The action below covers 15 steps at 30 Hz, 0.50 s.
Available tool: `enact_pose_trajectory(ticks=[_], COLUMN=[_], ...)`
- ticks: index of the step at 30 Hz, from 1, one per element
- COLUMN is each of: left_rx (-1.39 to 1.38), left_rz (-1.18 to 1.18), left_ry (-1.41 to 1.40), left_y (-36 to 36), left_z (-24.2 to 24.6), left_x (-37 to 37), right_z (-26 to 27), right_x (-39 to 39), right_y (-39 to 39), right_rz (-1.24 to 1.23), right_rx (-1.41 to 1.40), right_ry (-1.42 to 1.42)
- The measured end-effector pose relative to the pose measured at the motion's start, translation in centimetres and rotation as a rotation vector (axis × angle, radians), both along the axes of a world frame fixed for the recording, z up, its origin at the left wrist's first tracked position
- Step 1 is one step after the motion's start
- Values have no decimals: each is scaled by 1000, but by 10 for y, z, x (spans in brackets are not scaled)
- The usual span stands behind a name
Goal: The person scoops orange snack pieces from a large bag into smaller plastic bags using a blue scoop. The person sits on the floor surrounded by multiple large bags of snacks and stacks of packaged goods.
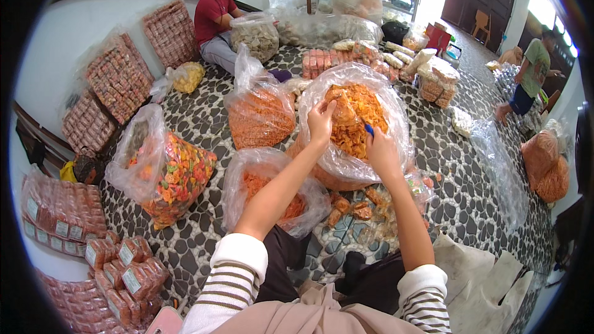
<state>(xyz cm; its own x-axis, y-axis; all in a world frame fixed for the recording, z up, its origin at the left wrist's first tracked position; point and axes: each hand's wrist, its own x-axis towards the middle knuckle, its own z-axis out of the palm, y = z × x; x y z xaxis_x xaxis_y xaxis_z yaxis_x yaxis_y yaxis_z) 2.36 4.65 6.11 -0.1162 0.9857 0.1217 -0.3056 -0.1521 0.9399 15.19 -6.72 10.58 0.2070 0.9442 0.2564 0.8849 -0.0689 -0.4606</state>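
Observation:
A large clear plastic bag [308, 97] stands open before me, full of orange chips [355, 141]. Over it, my left hand [321, 120] grips the edge of a small clear packet [342, 106] that looks filled with the same chips. My right hand [381, 148] is closed around a blue-handled tool [369, 130], its tip near the packet; its kind cannot be told. Below the big bag, several small filled packets [362, 211] lie on the floor. An open bag of orange snacks [232, 185] sits under my left forearm, and a gathered bag of orange bits [262, 123] stands behind it.
Left stand a bag of multicoloured snacks [178, 176] and stacked packs [130, 264]. A person in a red shirt [216, 18] sits at the back by a bag of pale pieces [255, 39]. Another person [533, 74] stands far right. A plastic sheet [499, 171] lies on the patterned floor.

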Motion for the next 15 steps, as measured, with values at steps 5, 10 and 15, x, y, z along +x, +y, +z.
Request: enact_pose_trajectory(ticks=[5, 10, 15], left_rx=[65, 102, 788], left_rz=[-25, -29, 261], left_ry=[80, 109, 847], left_y=[-14, -32, -41], left_z=[3, 19, 34], left_x=[8, 8, -6], right_z=[16, 15, 13], right_x=[-3, -2, 6], right_y=[36, 62, 61], right_rz=[110, 90, 86], right_rx=[245, 216, 186], right_ry=[312, 255, 76])
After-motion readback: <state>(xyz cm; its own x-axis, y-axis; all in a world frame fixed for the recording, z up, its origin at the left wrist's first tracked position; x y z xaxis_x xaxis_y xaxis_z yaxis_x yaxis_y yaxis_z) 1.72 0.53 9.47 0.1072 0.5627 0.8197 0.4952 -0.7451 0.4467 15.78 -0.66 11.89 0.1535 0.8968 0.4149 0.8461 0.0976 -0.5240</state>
